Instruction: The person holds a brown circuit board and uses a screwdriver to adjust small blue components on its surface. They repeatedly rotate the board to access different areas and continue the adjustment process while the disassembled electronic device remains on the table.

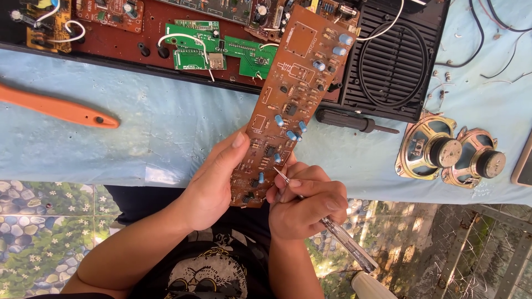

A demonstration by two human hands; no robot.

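Note:
My left hand grips the lower end of a long brown circuit board, held tilted above the table edge. Small blue capacitors and dark parts dot the board. My right hand is closed around a slim tool with a clear handle, probably a screwdriver or soldering iron. Its metal tip touches the board's lower part, next to my left thumb.
An opened black device case with green boards and wires lies at the back of the light blue table cover. A black screwdriver, two loose speakers and an orange handle lie around it.

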